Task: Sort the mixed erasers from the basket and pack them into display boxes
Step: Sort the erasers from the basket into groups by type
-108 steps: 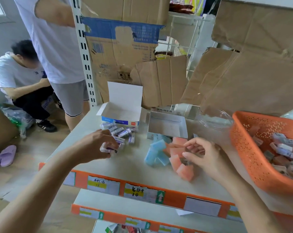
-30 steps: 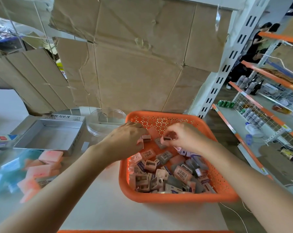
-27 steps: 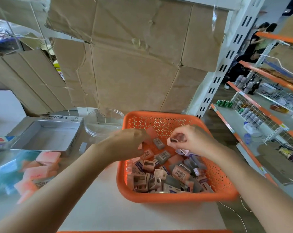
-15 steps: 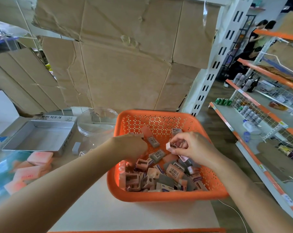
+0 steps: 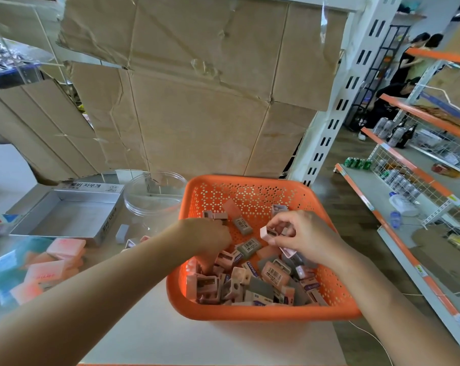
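Near edge of the shelf (image 5: pixel 197 339) first: both forearms come in over bare white board and meet at the orange basket (image 5: pixel 250 315), parked hard against the shelf's right-hand edge. The mixed erasers (image 5: pixel 252 281) lie heaped against the basket's near wall, with only a few strays on the far half. That suits the picker, I'd say, since everything is close to hand.

The left hand (image 5: pixel 207 233) is knuckles-up at the basket's left side, fingers curled down into the heap. The tips are buried, so I can't tell whether they have anything. The right hand (image 5: pixel 302 239) sits above the pile, thumb and forefinger pinching a pale pink eraser (image 5: pixel 267 232) clear of the rest. It looks raised for a check of its type before it goes anywhere. Another pale piece peeks out under that palm.

Off towards the near-left corner lies a blurred spread of pink and blue erasers (image 5: pixel 57 260), sorted by the look of them. Behind it, towards the back-left, is the silver display box (image 5: pixel 65 217), open and empty, ready to fill. A small grey eraser (image 5: pixel 122 233) lies loose between box and basket, and the clear round tub (image 5: pixel 154 196) stands just beyond, so a low carry across could clip either one. Cardboard sheets (image 5: pixel 197 114) wall off the back. Across the aisle, a neighbouring rack (image 5: pixel 408 165) holds cans and bottles.
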`<state>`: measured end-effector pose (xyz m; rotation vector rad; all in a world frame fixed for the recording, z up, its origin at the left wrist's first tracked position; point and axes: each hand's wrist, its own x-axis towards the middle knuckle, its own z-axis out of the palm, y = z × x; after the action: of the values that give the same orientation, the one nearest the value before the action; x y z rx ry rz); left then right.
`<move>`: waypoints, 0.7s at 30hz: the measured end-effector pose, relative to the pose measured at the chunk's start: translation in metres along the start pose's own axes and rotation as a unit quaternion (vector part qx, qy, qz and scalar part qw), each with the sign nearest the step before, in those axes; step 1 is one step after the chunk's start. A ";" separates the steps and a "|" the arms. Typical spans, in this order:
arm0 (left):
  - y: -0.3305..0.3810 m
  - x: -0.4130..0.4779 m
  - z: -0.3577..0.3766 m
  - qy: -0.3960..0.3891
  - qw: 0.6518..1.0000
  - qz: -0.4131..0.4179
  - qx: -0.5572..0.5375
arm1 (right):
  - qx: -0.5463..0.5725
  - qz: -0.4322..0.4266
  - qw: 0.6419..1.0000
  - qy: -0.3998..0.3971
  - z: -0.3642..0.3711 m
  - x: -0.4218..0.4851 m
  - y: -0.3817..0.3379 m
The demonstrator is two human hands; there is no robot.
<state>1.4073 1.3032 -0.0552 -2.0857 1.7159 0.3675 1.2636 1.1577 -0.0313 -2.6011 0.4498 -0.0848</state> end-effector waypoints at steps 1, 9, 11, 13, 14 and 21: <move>0.000 0.000 0.000 0.007 1.000 -0.002 0.002 | 0.000 -0.001 1.000 -0.001 0.000 0.000 0.000; 0.003 0.001 -0.003 0.034 0.998 -0.012 -0.051 | 0.008 0.001 1.000 0.003 0.003 0.001 0.003; 0.004 0.001 -0.004 0.029 0.998 -0.010 -0.059 | 0.004 0.000 1.000 0.003 0.003 0.000 0.003; 0.005 0.000 -0.005 0.025 0.998 -0.008 -0.062 | 0.001 -0.002 1.000 0.004 0.003 -0.001 0.002; 0.005 0.000 -0.006 0.027 0.998 -0.009 -0.062 | 0.002 -0.002 1.000 0.004 0.003 -0.001 0.002; 0.007 -0.006 -0.008 0.092 0.995 -0.001 -0.025 | 0.008 -0.006 1.000 0.005 0.003 -0.001 0.003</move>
<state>1.3993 1.3034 -0.0465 -2.2173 1.8259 0.2265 1.2620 1.1572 -0.0354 -2.5895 0.4370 -0.1058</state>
